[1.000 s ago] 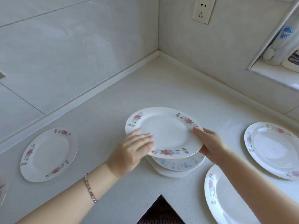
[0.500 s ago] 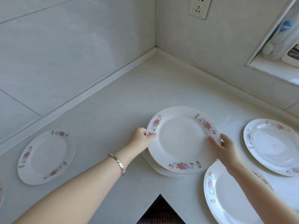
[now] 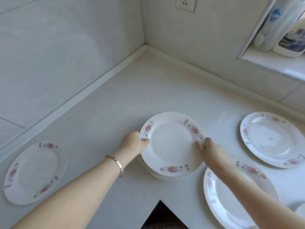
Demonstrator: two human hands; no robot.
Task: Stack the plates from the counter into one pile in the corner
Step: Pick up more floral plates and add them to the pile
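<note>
Closest in, the near plate (image 3: 219, 200) lies under the right forearm, so a dropped elbow could knock it. Further on, the left hand (image 3: 133, 142) and right hand (image 3: 212, 151) curl their fingers round opposite rims of the pile (image 3: 171, 146), which appears to rest mid-counter, well short of the corner (image 3: 145, 47); glossy round china with faintly wavy rims could slide apart or chip on the smooth counter (image 3: 107, 113) if pushed unevenly

Left hand (image 3: 133, 142): bare forearm stretched forward, fingers curled on left rim of round white floral-rimmed plate (image 3: 171, 146) | Right hand (image 3: 212, 149): forearm stretched forward, thumb on top, gripping right rim
</note>
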